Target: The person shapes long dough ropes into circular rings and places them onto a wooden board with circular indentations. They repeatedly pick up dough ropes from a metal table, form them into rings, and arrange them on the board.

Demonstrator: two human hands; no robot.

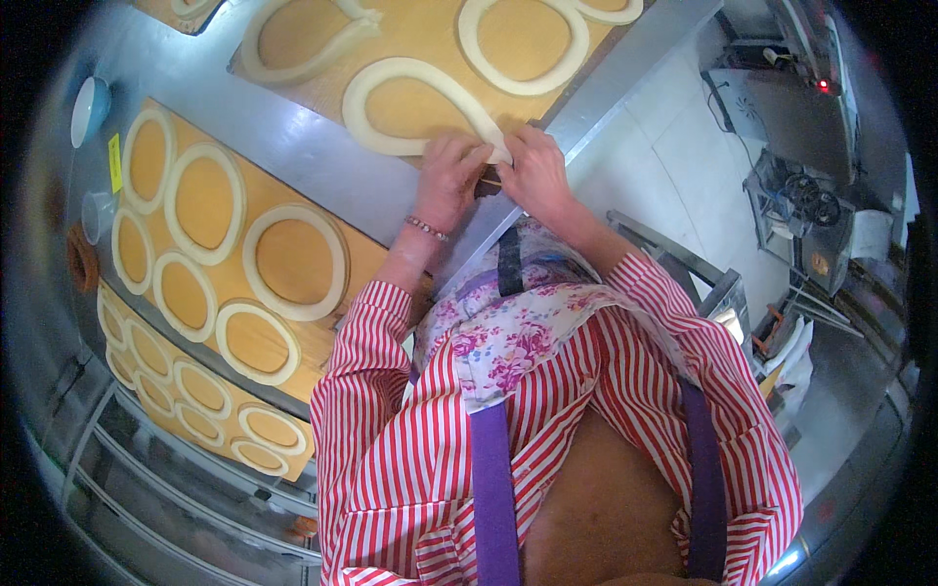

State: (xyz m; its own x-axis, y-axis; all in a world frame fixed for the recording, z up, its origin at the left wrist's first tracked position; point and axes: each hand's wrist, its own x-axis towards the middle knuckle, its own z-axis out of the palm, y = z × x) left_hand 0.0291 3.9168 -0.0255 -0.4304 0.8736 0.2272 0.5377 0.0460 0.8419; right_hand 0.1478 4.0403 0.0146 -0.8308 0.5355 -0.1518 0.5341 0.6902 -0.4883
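Note:
Both hands meet at the near edge of a wooden board [415, 39], on the joining ends of a pale dough ring [358, 109]. My left hand [452, 181], with a beaded bracelet at the wrist, has its fingers bent in against the dough from the left. From the right, my right hand [535, 168] pinches the same spot, where a small tip of dough shows between the fingers. This loop is drawn out to a point at the hands. Beyond it lie a closed dough ring [474, 41] on the right and a dough loop [251, 51] on the left, whose ends meet at a ragged joint.
A metal worktop [264, 127] runs under the boards. To the left, a second board [252, 203] and a lower third one carry several dough rings. A blue-white bowl [91, 112], a clear cup [98, 217] and a brown ring [81, 256] stand far left. Equipment [816, 200] with cables is right.

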